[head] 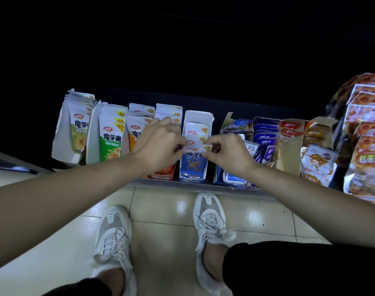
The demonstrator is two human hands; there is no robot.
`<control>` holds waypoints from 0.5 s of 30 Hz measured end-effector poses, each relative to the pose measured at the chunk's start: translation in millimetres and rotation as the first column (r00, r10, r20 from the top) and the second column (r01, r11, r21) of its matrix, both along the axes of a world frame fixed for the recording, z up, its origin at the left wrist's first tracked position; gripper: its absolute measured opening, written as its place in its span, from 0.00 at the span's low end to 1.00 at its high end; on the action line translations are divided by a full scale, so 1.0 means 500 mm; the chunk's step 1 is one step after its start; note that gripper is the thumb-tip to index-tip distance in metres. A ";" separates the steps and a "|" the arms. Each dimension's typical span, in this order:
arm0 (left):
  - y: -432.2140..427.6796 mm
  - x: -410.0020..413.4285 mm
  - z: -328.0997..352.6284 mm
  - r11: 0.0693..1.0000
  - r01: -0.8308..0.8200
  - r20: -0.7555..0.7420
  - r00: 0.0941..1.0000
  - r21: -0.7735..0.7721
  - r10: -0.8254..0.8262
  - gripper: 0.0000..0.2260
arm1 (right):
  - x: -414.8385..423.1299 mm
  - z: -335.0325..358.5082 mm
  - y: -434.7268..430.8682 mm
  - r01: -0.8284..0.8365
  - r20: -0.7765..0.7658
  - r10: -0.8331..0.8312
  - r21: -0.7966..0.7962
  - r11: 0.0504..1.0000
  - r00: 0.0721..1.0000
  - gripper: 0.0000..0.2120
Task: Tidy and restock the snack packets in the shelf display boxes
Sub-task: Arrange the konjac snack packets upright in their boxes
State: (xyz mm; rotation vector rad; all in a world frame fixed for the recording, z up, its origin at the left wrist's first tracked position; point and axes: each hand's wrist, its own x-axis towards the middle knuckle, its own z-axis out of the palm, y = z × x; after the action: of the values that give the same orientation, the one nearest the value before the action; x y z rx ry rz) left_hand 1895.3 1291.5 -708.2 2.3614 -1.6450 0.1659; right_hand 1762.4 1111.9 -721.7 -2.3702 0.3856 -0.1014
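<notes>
On a low shelf stands a row of display boxes with snack packets. In the middle is a blue-fronted box (191,177) holding white-and-blue packets (195,130). My left hand (158,142) and my right hand (227,151) meet over this box, and both pinch the top edge of the front blue packet (193,160), one at each side. Left of it stand an orange box (164,175) and boxes of green packets (110,142). My left hand hides much of the orange box.
To the right stand boxes of blue packets (264,135) and red-orange packets (291,129), then large orange bags (368,159) at the far right. The shelf edge (182,185) runs just ahead of my white shoes (212,221) on the tiled floor. Behind the boxes it is dark.
</notes>
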 end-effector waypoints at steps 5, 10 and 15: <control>0.001 -0.012 -0.017 0.999 -0.039 0.048 0.998 -0.002 0.039 0.17 | 0.006 -0.004 -0.003 0.002 0.016 0.001 -0.192 0.981 1.000 0.18; -0.005 0.000 -0.014 0.989 -0.123 0.072 0.991 0.082 0.117 0.24 | 0.055 0.019 -0.024 -0.133 -0.099 0.095 -0.521 0.843 0.991 0.33; -0.005 -0.001 -0.030 0.971 -0.167 0.099 0.983 0.169 0.151 0.23 | 0.119 0.011 -0.021 -0.266 -0.438 0.045 -0.458 0.848 0.898 0.29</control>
State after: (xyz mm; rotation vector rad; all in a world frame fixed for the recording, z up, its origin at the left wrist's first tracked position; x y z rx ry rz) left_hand 1895.0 1289.0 -723.4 2.6562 -1.5650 0.1592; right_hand 1822.0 1101.4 -716.1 -2.9458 0.3905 0.4425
